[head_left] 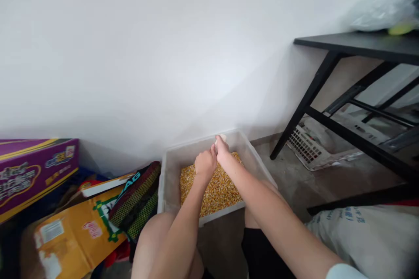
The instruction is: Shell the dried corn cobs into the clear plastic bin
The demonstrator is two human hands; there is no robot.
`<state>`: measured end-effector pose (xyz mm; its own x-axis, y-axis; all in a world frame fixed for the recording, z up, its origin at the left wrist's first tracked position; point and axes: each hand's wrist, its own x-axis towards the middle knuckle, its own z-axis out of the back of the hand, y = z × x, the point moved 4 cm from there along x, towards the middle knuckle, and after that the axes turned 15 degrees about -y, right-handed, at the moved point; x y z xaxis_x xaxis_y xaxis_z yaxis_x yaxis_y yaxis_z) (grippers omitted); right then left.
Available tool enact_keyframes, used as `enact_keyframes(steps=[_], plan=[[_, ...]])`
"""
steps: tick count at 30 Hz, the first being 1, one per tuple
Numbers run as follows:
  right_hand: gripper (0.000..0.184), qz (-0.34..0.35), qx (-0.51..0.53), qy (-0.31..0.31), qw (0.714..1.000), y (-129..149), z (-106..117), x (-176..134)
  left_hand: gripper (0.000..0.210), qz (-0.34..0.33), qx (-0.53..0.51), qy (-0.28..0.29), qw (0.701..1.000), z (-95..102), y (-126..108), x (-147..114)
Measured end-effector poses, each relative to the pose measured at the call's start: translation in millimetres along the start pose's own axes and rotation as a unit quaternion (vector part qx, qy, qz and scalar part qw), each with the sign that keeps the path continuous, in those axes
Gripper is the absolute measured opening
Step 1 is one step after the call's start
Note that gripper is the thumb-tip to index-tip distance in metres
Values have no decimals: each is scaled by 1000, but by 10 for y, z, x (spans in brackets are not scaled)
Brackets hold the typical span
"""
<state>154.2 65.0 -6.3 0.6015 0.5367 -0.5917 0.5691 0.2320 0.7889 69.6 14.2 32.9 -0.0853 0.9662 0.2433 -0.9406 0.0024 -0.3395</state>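
Both hands are held together above a translucent bin (pixel 170 189), lower centre of the frame; the bin is set close to a white wall (pixel 147 52). Loose yellow corn kernels (pixel 218 194) are contained in it, partly hidden by the forearms. By the right hand (pixel 223 149), fingers closed, a small pale object (pixel 222 137) is gripped over the bin's far part; little of it is shown, so what it is cannot be told. The left hand (pixel 205 164) is seen from the back, touching the right, knuckles bent; how far it is closed, and whether the object is also gripped by it, cannot be told.

Lower left: a dark and yellow-green mesh bag (pixel 135 205) is placed just beside the bin; next to it an orange package (pixel 77 235) is laid, and farther left a printed purple box (pixel 36 176) is seen. Upper right: a clear plastic bag (pixel 382 11) is carried by a black counter (pixel 356 43); beneath, a white slatted basket (pixel 306 148) is rested on the grey floor (pixel 290 183). Lower right: a pale sack (pixel 373 239), printed in blue, is cut off by the frame edge
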Motion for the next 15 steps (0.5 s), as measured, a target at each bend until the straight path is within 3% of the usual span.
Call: enact_keyframes(steps=[5,8,11,15], plan=[[25,20,8,5,1000,-18,72,-109,79,-46,-55,18,997,-43,43,38],[21,12,11,37,999,-4,58,-177,72,-2,-151,31,988,-121,180,88],[19,-15,5,53,998,47,45,-209,63,84,-238,47,967,-179,341,122],[17,-27,13,37,999,153,72,-124,41,141,-229,-8,963,-28,463,141]])
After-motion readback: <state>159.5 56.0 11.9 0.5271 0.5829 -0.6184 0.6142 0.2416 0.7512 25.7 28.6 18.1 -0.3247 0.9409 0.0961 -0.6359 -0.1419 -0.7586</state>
